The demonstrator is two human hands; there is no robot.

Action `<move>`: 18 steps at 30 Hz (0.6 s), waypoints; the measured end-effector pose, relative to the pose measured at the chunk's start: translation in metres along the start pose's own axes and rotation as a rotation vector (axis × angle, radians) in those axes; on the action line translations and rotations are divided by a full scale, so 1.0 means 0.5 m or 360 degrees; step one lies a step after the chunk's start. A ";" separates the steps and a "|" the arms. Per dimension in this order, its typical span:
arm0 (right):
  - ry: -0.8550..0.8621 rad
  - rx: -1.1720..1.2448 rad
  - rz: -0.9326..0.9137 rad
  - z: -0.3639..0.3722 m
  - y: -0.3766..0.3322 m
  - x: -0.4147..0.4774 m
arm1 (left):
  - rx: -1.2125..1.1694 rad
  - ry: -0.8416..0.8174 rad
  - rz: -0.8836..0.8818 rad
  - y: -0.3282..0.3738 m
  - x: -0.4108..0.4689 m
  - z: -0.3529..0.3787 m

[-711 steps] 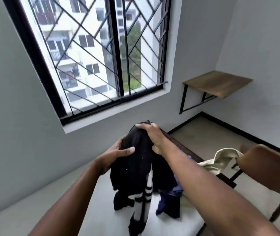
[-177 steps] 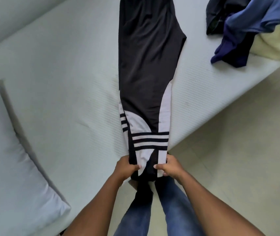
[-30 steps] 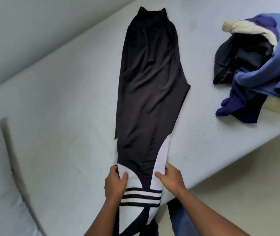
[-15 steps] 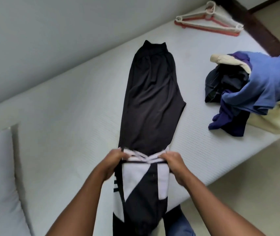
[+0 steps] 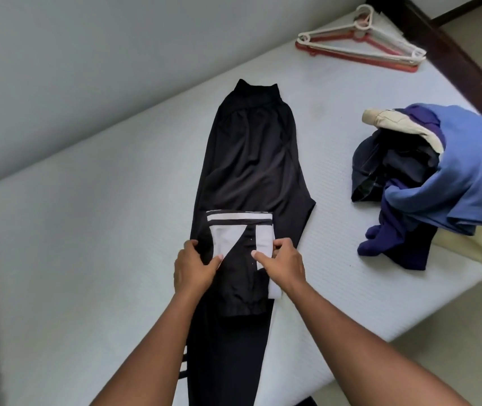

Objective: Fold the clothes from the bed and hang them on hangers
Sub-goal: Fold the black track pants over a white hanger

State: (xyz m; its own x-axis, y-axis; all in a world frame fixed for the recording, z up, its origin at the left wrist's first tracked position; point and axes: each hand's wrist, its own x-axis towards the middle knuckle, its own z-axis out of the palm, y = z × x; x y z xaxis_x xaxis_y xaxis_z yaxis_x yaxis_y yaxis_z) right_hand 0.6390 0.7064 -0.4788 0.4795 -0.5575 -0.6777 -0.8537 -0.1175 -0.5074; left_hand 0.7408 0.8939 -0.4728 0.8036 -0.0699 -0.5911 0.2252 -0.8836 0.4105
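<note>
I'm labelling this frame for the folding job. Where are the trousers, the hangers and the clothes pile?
trousers [image 5: 251, 159], head view, on the black upper leg fabric.
hangers [image 5: 361, 32], head view, on the neck below the hooks.
clothes pile [image 5: 450, 177], head view, on the blue shirt on top.

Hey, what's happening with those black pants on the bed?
A person is folding long black track pants with white panels, laid out on the white mattress. The left hand and right hand pinch the leg end, which is doubled back over the middle of the pants. A heap of blue, dark and cream clothes waits at the right, and plastic hangers lie at the far end, not yet used.
</note>
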 end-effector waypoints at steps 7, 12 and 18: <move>-0.0166 -0.0066 -0.0083 0.003 -0.035 0.058 | 0.0079 -0.0051 0.0020 0.068 0.065 0.005; -0.0249 -0.0003 -0.0040 -0.038 -0.052 0.097 | 0.0132 -0.0176 0.0073 0.120 0.094 -0.011; -0.0008 0.0505 -0.0093 -0.103 -0.117 0.147 | -0.0275 -0.0333 -0.0039 0.196 0.134 -0.013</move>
State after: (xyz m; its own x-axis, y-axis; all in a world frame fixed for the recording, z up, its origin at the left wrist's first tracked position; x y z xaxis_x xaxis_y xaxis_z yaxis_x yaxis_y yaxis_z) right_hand 0.7137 0.6301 -0.4718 0.5276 -0.5530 -0.6449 -0.7190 0.1135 -0.6856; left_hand 0.8203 0.8055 -0.4679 0.6694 -0.1596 -0.7256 0.3482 -0.7953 0.4962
